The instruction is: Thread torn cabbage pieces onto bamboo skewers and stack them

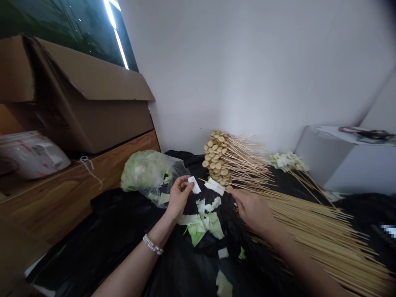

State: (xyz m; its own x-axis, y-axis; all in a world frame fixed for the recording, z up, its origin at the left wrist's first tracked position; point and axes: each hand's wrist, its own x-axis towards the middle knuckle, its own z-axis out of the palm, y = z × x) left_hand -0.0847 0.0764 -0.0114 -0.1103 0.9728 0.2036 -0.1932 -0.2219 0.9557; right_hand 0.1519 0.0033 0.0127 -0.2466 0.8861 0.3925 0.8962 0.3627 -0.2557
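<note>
Between its thumb and fingers my left hand [180, 195] pinches a small white piece of cabbage [194, 185]. My right hand [249, 206] grips a thin wooden skewer [202, 180], whose tip points left toward that piece. Pale cabbage [214, 186] is threaded on the skewer near the tip, a short gap from the piece in my left hand. Loose cabbage leaves [202, 226], some white and some light green, lie below my hands on black plastic sheeting [182, 264]. Under my right forearm spreads a large bundle of bare skewers [309, 222].
Against the wall are stacked skewers with round pale slices [216, 159]. Skewers of cabbage [287, 161] lie farther right, by a white box [346, 161]. A clear bag of cabbage [145, 173] sits left, near a wooden ledge with a cardboard box [102, 123] and a plastic tub [34, 154].
</note>
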